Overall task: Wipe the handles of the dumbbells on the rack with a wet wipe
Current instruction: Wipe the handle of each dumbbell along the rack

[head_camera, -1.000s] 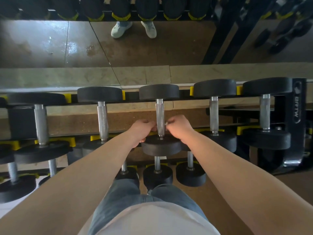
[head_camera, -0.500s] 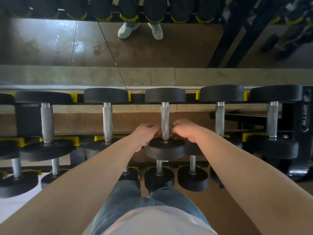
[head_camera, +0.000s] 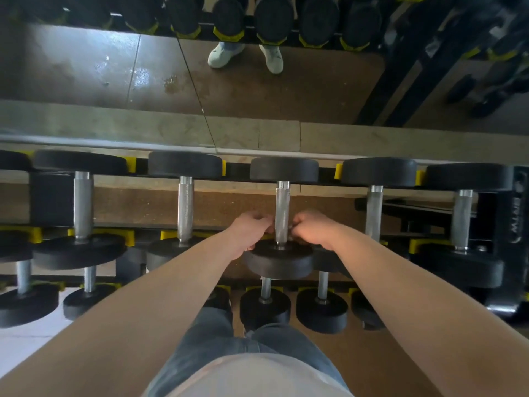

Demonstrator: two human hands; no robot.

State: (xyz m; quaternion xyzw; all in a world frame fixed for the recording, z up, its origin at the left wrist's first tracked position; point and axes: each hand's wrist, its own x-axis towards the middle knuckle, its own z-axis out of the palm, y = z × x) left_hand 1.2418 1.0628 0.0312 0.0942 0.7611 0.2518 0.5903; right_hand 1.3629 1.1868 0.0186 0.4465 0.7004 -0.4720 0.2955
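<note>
Left hand (head_camera: 248, 232) and right hand (head_camera: 314, 229) curl against the handle (head_camera: 282, 206).

A mirror (head_camera: 114, 67) is mounted on the wall behind, above a pale stone ledge (head_camera: 372, 141). A pair of light shoes (head_camera: 221, 54) is reflected in it near the top. Blue jeans (head_camera: 206, 345) and a white shirt (head_camera: 252, 379) are seen at the bottom edge, above a brown floor (head_camera: 386, 368).

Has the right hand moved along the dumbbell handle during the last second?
No. The right hand stays at the near end of the handle, just above the near weight plate; only the camera shifted.
</note>
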